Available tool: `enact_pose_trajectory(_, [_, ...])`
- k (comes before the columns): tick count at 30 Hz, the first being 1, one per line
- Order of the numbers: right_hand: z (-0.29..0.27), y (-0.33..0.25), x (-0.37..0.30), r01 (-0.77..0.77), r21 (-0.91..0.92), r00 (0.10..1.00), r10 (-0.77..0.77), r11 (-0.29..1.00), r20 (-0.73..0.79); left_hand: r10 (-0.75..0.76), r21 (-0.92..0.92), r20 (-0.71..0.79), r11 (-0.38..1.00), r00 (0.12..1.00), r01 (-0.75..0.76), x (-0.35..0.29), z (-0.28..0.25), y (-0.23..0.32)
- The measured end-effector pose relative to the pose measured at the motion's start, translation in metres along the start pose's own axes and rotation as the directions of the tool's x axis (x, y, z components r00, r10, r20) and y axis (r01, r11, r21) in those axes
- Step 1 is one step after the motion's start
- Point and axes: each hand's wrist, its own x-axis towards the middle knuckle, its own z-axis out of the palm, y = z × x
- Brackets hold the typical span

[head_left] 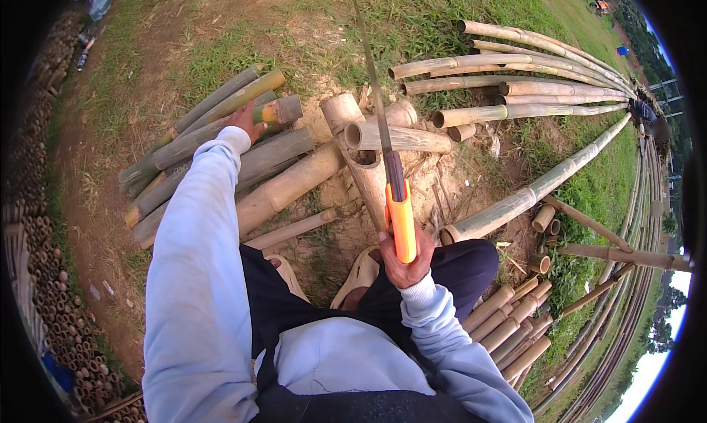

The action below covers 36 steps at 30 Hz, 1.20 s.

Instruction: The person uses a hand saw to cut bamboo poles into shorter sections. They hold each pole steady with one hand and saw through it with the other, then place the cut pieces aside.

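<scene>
My right hand (412,255) is closed around the orange handle of a hand saw (401,217). Its long thin blade points away from me and crosses over a short bamboo piece (405,139). That piece lies across thicker bamboo sections (366,174) set on the dirt in front of my feet. My left hand (247,122) reaches out to a stack of cut bamboo at the left, its fingers curled over a bamboo piece (282,110) with a brownish end. Part of those fingers is hidden by the hand itself.
Long bamboo poles (530,111) fan out at the far right, and one long pole (526,198) runs toward my right knee. Short cut pieces (508,327) are bundled beside my right arm. Many bamboo ends (81,335) are piled at the left edge. Another person (652,121) is far right.
</scene>
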Motion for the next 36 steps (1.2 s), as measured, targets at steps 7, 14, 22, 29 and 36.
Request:
enact_pose_trajectory(7, [0.094,0.035,0.030,0.315,-0.103,0.943,-0.298,0.944,0.151,0.196,-0.346,0.022,0.922,0.980,-0.177,-0.114,-0.024,0.047])
enact_pose_trajectory(14, [0.150,0.079,-0.005,0.412,-0.332,0.892,-0.300,0.849,0.339,0.054,-0.829,0.207,0.541,0.977,0.145,-0.210,0.059,0.062])
enact_pose_trajectory(22, [0.093,0.049,0.005,0.299,-0.192,0.876,-0.189,0.935,0.444,-0.081,-0.927,0.177,0.321,0.981,0.194,-0.215,0.127,0.041])
enact_pose_trajectory(29, [0.062,0.141,0.159,-0.708,0.616,0.370,0.924,0.347,-0.095,-0.081,-0.945,0.167,0.272,0.983,0.183,-0.209,0.135,0.049])
enact_pose_trajectory(36, [0.100,0.174,0.190,-0.885,0.160,0.378,0.876,0.436,-0.300,0.009,-0.965,0.243,0.101,0.970,0.241,-0.204,0.132,0.058])
